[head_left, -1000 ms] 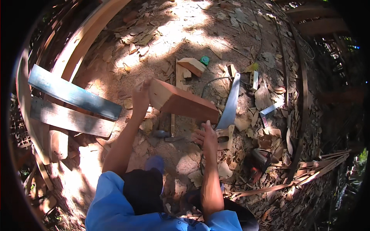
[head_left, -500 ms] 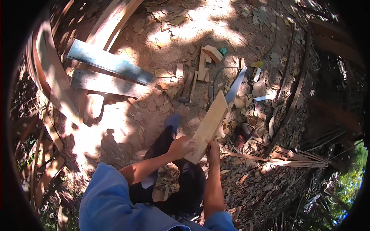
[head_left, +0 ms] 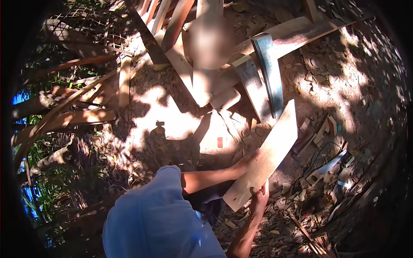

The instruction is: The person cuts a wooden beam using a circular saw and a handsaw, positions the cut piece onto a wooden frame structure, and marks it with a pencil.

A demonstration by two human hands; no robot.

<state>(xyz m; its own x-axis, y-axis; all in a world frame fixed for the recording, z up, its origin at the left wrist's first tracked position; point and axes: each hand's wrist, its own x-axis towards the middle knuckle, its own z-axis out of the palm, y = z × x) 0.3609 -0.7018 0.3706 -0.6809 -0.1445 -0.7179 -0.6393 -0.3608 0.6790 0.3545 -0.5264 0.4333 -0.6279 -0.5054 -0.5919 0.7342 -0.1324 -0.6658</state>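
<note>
A pale wooden board (head_left: 273, 148) with a slanted far end is held up in front of me, tilted away to the right. My right hand (head_left: 259, 197) grips its right edge near the close end, thumb on the upper face and fingers underneath. My left hand (head_left: 244, 167) is at the opposite edge, its fingers mostly hidden by the board. Beyond the far tip, two weathered grey-blue planks (head_left: 272, 73) lean side by side over other timber. A handsaw (head_left: 333, 161) lies on the leaf litter to the right.
Long boards (head_left: 307, 36) and upright timbers (head_left: 177, 23) are stacked at the far side. Wood offcuts (head_left: 325, 130) and a white-blue strip (head_left: 344, 184) lie near the saw. Curved branches and planks (head_left: 81, 116) are heaped at left. A round patch at the top is blurred.
The view has swung left, so the planks and saw appear farther right. The board has turned to show its broad face, still between both hands.
</note>
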